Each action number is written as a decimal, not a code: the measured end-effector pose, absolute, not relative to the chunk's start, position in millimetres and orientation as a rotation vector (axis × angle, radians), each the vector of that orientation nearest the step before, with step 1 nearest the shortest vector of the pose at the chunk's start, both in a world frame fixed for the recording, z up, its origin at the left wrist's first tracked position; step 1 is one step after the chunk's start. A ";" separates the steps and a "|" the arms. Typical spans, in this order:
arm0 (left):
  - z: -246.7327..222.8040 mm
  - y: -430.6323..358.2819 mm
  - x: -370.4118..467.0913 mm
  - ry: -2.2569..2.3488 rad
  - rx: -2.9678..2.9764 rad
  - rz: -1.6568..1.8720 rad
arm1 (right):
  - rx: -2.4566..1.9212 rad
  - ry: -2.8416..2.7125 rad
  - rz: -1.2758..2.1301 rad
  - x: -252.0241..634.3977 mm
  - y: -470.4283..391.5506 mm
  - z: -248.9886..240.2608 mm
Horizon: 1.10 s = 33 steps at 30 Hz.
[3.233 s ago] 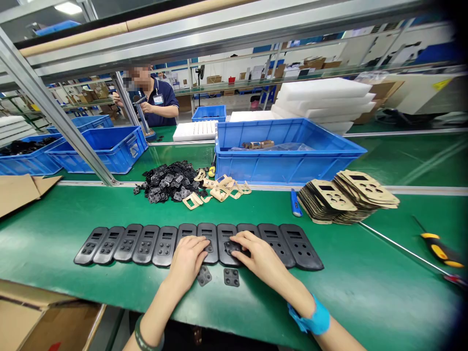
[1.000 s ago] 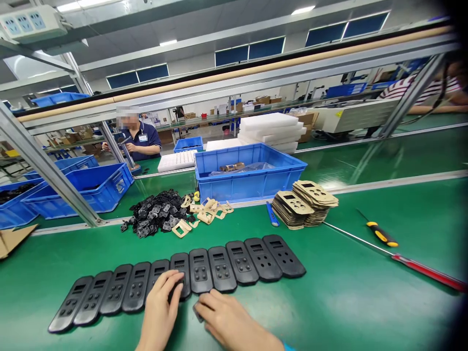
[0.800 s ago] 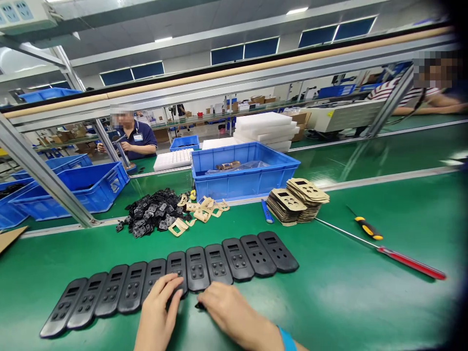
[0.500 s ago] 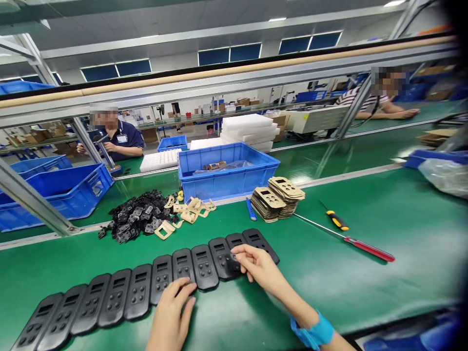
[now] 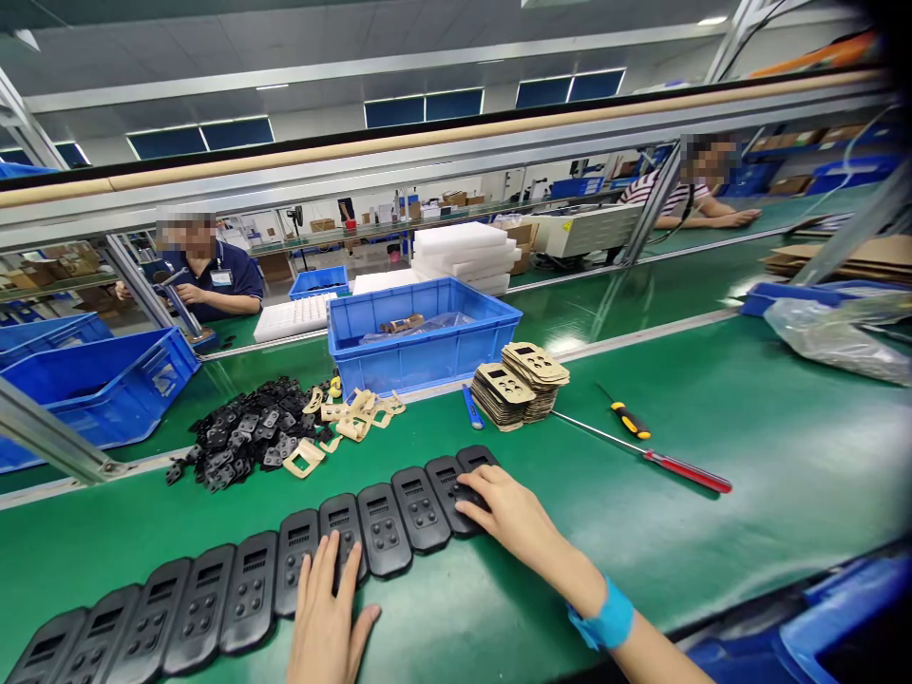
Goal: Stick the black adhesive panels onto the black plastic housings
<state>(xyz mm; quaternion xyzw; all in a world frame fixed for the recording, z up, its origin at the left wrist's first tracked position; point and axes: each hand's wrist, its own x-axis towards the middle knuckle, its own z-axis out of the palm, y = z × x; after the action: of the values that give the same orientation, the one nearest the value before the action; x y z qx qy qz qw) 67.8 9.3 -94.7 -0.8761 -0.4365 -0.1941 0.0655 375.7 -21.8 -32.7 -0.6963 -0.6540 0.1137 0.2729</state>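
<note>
In the head view, laid across a glossy green bench top (image 5: 712,560), a slanting row of eleven black, round-cornered plastic panels (image 5: 249,589) from eight o'clock up to six, side by side and close together. At seven o'clock, the bare left hand (image 5: 324,613), palm down with fingers spread apart, fingertips over the fifth panel from the row's upper end, thumb off to the side above the bench. Between five and six o'clock, the bare right hand (image 5: 509,513), with thumb and fingertips down at the second panel from that end and a small black rubbery pad (image 5: 470,497), mostly hidden, between them; pinched or merely pressed, impossible to tell. At five o'clock, on the right wrist, a bright blue band (image 5: 602,616).

Between eight and nine o'clock, a heap of small black button pads (image 5: 242,432), with curled tan paper scraps (image 5: 356,418) just beside. Near centre, a large blue plastic bin (image 5: 427,366); toward four o'clock, two stacks of tan cut-out sheets (image 5: 520,385), with a blue utility knife (image 5: 471,407) near their nine o'clock side. Between three and four, a yellow-and-black screwdriver (image 5: 631,421) and a long red-handled screwdriver (image 5: 688,472). Between nine and ten, a co-worker in a navy shirt (image 5: 232,275).
</note>
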 end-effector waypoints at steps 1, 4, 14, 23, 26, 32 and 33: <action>-94.7 10.2 67.1 -1.310 -2.642 -0.561 | -1.849 -1.808 0.303 373.7 -21.3 -33.9; -94.9 14.0 64.3 -1.272 -2.666 -0.470 | -1.744 -1.945 0.315 373.8 -19.8 -34.3; -98.3 18.0 62.2 -1.196 -2.623 -0.483 | -1.617 -2.066 0.310 387.4 -17.9 -30.6; -77.9 9.8 67.4 -1.342 -2.653 -0.610 | -1.606 -2.027 0.342 389.2 -19.9 -32.8; -49.9 38.6 54.5 -1.367 -2.758 -0.489 | -1.593 -1.949 0.366 389.1 -22.3 -30.4; 3.6 148.8 31.4 -1.724 -2.655 -0.313 | -1.576 -1.934 0.432 382.8 -33.0 -28.5; 6.8 165.4 32.7 -1.748 -2.636 -0.339 | -1.584 -1.939 0.448 381.1 -35.0 -28.9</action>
<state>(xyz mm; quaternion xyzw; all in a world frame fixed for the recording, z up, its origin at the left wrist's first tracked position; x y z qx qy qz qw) 32.7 165.4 6.8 -0.8286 -0.5493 -0.1064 -0.0196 381.1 -35.0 -28.9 -0.5951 -0.7284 0.1683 0.2948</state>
